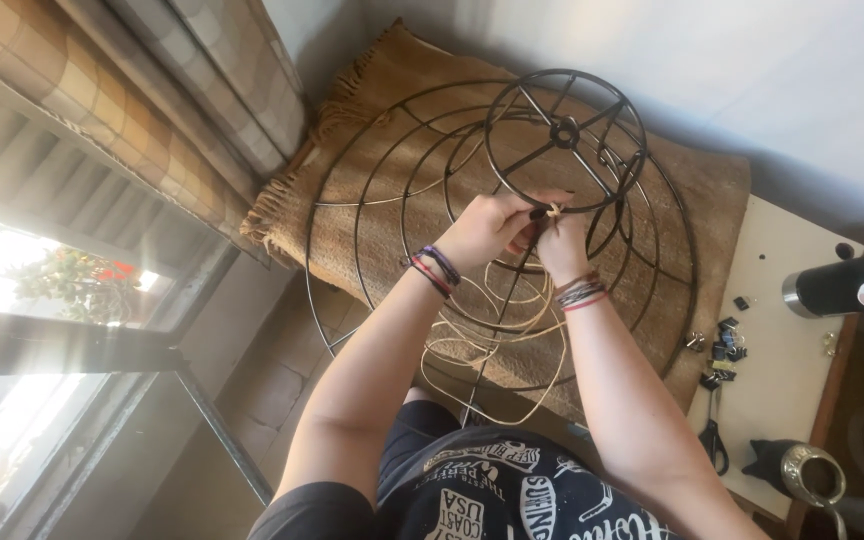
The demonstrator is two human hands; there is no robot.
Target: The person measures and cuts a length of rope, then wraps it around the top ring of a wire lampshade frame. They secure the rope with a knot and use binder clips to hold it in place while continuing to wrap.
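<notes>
Your two hands meet on the black wire lampshade frame [512, 200], which stands in the middle of the view over the brown fringed rug [392, 90], and between them you pinch a pale cord [553, 211] at the rim of the frame's small top ring. Your left hand [487, 228] is closed around the wire and the cord, fingers curled tight; your right hand [559, 240] has its fingertips drawn narrow on what looks like a knot, though it is too small to be sure. Keep the cord taut against the wire as you wrap, and let the loose coils [492, 340] hanging near your lap feed freely so they do not snag a rib. To the right, on the pale table [782, 260], lie a scatter of black binder clips [724, 345] and black-handled scissors [714, 435]. At its far edge a dark cylindrical flask [847, 283] lies on its side with a pale oval sticker, and a silver-rimmed cup [810, 472] sits near the table's near corner.
</notes>
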